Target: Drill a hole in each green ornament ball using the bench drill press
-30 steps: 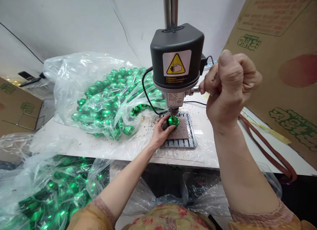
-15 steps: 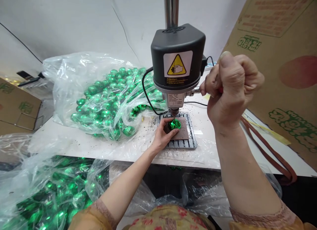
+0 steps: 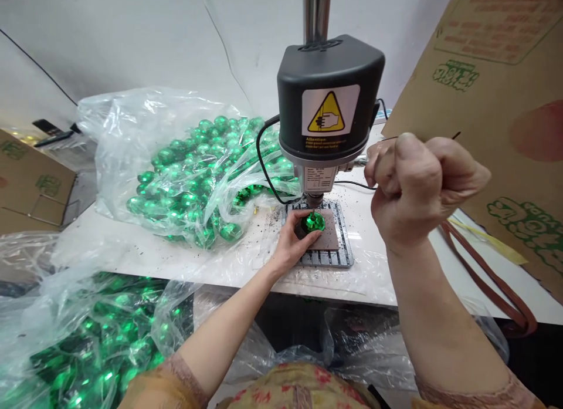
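A faceted shiny green ball [image 3: 315, 222] sits on a brown board on the slotted base of a black-topped drill press [image 3: 331, 107]. My left hand [image 3: 292, 242] pinches it from the left, thumb in front and fingers behind. The chuck [image 3: 314, 200] is right above the ball, with a thin bit pointing down at its top; whether the bit has entered cannot be made out. My right hand [image 3: 417, 186] is wrapped in a fist round the press's feed handle [image 3: 359, 161], right of the head. Most of the handle is hidden in my fist.
Many green balls lie in a clear plastic bag [image 3: 109, 133] left of the press, and more fill another bag [image 3: 132, 303] below the table edge. A large carton [image 3: 492, 133] stands right. A brown strap [image 3: 488, 280] hangs over the edge. Dark shavings dot the table.
My right hand has come down with the feed handle. My left hand keeps its hold on the ball under the chuck. The whole view has shifted slightly.
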Demonstrator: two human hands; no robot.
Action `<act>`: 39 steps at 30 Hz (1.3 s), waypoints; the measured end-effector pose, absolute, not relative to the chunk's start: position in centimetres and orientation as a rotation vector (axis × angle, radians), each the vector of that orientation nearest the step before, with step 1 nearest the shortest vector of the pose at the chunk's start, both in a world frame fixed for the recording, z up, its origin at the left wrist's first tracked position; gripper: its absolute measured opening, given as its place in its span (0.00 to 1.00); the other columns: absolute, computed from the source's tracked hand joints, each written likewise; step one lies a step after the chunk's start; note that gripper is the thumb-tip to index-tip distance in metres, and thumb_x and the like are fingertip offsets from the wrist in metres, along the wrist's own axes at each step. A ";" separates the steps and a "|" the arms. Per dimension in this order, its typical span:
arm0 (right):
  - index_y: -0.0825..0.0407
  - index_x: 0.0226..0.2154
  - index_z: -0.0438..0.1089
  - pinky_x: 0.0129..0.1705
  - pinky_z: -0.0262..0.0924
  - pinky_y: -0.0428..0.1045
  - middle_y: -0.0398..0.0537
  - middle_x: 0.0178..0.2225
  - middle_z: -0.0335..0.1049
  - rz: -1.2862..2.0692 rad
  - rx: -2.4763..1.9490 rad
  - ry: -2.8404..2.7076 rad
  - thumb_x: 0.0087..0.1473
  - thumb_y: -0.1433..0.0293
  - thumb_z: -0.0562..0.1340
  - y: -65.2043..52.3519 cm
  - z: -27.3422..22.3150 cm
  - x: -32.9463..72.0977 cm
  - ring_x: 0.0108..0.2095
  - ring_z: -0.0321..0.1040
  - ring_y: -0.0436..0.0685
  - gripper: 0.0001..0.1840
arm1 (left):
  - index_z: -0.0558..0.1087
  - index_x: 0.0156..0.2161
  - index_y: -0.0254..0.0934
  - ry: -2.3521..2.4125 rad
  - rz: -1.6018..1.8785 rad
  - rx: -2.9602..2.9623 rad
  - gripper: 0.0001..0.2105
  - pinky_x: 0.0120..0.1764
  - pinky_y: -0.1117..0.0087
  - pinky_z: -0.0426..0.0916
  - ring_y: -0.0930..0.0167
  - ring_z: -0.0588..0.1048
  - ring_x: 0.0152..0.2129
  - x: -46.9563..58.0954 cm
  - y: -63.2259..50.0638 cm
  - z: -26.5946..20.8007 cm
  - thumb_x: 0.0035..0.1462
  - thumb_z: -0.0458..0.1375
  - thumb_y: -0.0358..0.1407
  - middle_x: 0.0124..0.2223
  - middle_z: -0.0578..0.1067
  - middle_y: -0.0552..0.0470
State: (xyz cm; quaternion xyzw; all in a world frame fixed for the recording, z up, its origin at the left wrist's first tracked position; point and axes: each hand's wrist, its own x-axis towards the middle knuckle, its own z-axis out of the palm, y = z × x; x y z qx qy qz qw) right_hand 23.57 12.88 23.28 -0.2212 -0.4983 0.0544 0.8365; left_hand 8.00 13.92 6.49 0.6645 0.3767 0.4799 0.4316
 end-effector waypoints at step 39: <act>0.52 0.18 0.39 0.20 0.48 0.49 0.35 0.16 0.40 -0.057 -0.302 -1.247 0.54 0.74 0.60 13.0 20.0 24.1 0.16 0.40 0.43 0.27 | 0.70 0.53 0.40 0.931 1.214 1.631 0.22 0.55 0.61 0.69 0.64 0.75 0.51 8.2 13.7 6.8 0.57 0.69 0.43 0.52 0.75 0.46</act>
